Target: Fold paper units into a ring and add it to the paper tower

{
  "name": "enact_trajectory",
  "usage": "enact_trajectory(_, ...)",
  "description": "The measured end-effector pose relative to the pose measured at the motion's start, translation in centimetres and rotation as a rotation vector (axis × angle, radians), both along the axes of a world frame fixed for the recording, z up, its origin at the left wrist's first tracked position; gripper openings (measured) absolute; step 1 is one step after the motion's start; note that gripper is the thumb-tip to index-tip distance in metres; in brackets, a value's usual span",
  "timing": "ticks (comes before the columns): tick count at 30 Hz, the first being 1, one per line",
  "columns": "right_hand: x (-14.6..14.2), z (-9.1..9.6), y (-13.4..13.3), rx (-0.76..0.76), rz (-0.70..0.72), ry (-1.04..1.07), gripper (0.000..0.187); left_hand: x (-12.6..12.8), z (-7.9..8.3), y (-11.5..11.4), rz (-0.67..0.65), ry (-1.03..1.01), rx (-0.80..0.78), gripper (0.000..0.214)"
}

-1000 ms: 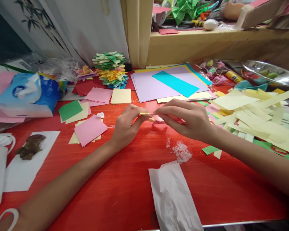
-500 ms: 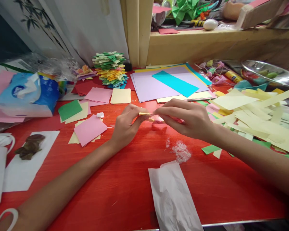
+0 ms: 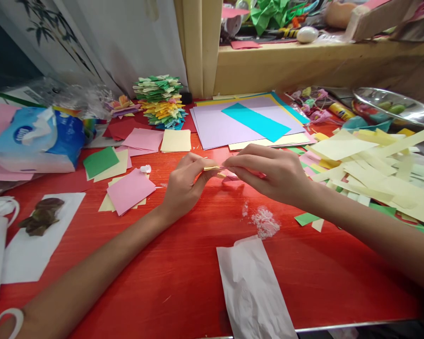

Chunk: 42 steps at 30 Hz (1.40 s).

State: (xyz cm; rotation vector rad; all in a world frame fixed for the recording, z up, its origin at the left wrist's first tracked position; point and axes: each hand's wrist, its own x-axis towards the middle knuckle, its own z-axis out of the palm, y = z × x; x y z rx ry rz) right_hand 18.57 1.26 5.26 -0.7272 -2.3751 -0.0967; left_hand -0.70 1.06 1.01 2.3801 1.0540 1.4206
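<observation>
My left hand (image 3: 188,181) pinches a small folded piece of yellow paper (image 3: 212,168) between thumb and fingers, above the middle of the red table. From the other side my right hand (image 3: 268,169) meets it, fingertips closed at the paper's right end. Some pink paper (image 3: 229,178) shows beneath the right fingers; whether it belongs to the same piece I cannot tell. Just nearer to me lies a patch of whitish flakes (image 3: 265,222), with a crumpled white paper sheet (image 3: 252,287) below it.
To the left lie pink squares (image 3: 131,191), a green piece (image 3: 100,163) and a tissue pack (image 3: 35,139). A tower of folded papers (image 3: 160,103) stands behind. Lilac sheets (image 3: 212,125) with a blue strip (image 3: 256,122) lie at the back; cut strips (image 3: 377,174) pile up at right.
Both hands stay nearly in place around the folded paper, the fingers barely shifting. The whole view has slid slightly, so things appear a little further left.
</observation>
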Motion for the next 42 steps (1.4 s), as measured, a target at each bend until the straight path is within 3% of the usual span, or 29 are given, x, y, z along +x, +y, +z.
enact_trajectory(9,-0.2,0.1,-0.3,-0.024,-0.037,-0.011,0.022,0.0,-0.2,0.0,0.015,0.027,0.043,0.009)
enact_trajectory(20,0.0,-0.1,-0.3,0.106,-0.063,-0.074,0.023,0.1,-0.3,0.0,0.038,0.066,0.138,0.008)
enact_trajectory(32,0.4,0.2,0.1,0.113,-0.029,-0.143,0.027,0.2,-0.2,-0.1,-0.001,0.05,0.064,0.011)
enact_trajectory(38,0.2,0.5,0.0,0.007,-0.007,-0.103,0.024,0.1,-0.1,-0.3,-0.032,0.013,-0.028,0.014)
enact_trajectory(42,-0.2,1.1,-0.3,-0.252,-0.033,0.033,0.017,0.1,0.5,-0.5,-0.07,-0.136,-0.288,0.013)
